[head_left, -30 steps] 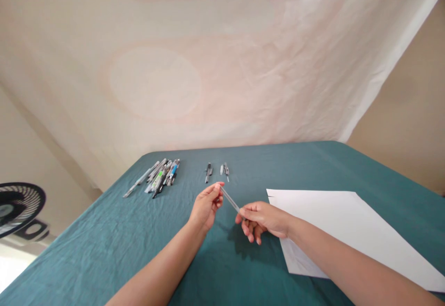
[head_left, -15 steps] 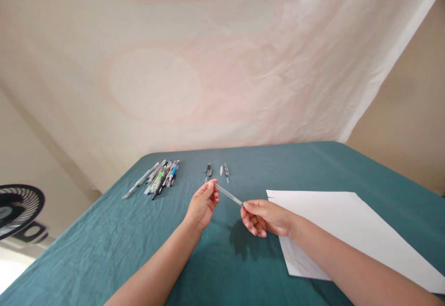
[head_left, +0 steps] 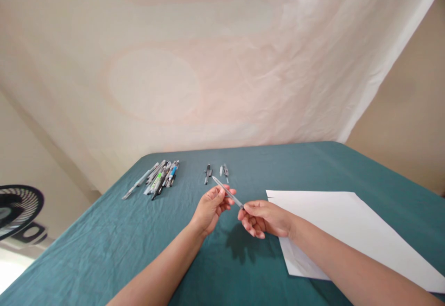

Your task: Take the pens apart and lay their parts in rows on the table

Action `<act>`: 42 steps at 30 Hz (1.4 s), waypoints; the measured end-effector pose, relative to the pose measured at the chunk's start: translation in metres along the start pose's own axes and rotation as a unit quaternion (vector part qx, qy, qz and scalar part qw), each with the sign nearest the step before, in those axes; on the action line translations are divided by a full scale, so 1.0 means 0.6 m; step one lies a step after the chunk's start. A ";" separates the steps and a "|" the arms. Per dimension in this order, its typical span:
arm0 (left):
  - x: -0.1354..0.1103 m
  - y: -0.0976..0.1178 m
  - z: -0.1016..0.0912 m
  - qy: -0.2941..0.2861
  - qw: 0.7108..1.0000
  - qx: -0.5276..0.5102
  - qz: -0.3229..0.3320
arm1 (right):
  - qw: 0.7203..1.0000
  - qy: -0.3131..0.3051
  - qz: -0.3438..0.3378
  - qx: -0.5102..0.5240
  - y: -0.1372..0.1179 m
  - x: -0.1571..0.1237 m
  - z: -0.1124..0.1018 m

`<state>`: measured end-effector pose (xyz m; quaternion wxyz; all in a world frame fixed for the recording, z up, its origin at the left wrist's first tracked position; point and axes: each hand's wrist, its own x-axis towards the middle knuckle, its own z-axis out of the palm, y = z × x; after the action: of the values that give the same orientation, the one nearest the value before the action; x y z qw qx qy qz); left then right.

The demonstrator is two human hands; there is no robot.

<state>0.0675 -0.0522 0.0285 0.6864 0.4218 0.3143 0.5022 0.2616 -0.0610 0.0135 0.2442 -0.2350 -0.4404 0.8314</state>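
While right hand (head_left: 264,217) pinches slanted pen (head_left: 232,196), left hand (head_left: 211,206) touches it.

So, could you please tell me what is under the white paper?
The white paper lies on the teal cloth, visible around its edges. Anything else beneath is covered, and the right forearm hides part of the paper.

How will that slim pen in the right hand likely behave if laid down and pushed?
Probably stiff: the pen looks straight, with the right hand pinching its near end. Likely light, being so thin. It may roll on the green cloth, since it looks rounded.
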 end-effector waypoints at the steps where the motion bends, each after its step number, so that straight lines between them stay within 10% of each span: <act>1: 0.000 -0.001 0.000 0.000 1.000 0.003 0.004 | 1.000 0.005 -0.003 0.001 0.001 0.001 -0.001; 17: 0.006 -0.015 -0.001 0.079 0.996 0.043 0.016 | 0.976 0.134 -0.073 -0.157 0.016 0.014 -0.008; 42: 0.005 -0.019 -0.003 0.075 0.992 0.086 0.050 | 0.982 0.126 -0.027 -0.139 0.014 0.012 -0.008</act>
<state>0.0719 -0.0507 0.0175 0.5963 0.4552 0.3859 0.5370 0.2577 -0.0576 0.0029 0.2850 -0.3574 -0.5234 0.7191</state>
